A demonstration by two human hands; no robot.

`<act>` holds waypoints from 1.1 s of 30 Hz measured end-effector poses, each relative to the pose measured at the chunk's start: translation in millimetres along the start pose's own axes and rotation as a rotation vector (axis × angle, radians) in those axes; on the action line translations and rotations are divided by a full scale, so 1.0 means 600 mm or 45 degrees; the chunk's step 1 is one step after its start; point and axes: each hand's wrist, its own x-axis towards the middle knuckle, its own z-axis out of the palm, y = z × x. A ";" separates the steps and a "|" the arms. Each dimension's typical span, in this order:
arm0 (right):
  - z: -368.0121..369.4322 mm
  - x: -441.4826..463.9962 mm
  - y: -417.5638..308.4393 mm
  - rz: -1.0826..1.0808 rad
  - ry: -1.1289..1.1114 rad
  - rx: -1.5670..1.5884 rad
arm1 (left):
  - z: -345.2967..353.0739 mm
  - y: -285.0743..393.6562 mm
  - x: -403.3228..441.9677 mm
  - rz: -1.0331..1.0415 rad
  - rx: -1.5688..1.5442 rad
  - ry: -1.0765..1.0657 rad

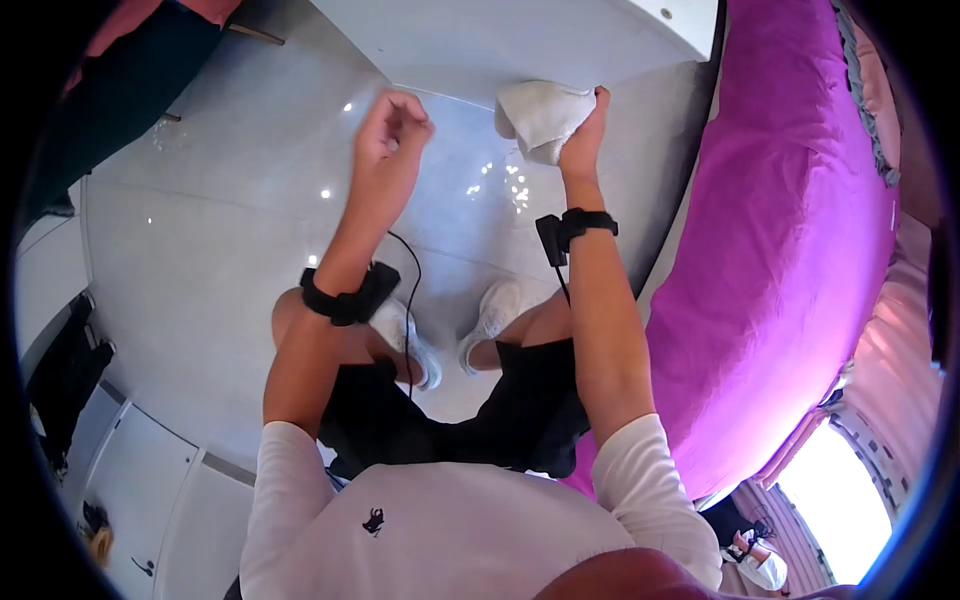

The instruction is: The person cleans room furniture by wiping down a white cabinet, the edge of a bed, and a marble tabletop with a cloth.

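You're clasping a pale cloth [545, 115] in your right hand [584, 135].
Your left hand [392, 130] is curling over the floor [250, 235]; fingertip contact is unclear.

Purple bedding [770, 250] lies near a bright window [840, 500], perhaps with pink curtains [900, 320].

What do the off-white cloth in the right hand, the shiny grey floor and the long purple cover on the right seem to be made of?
Off-white cloth: matte fabric, perhaps cotton; it folds softly.
Shiny grey floor: probably polished tile, given the bright reflections and thin straight seams.
Long purple cover: smooth textile, fibre unclear; it shows creases.
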 end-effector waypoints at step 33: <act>0.133 -0.131 -0.389 -0.095 -0.454 -1.255 | 0.067 -0.051 0.111 0.517 -0.197 -0.199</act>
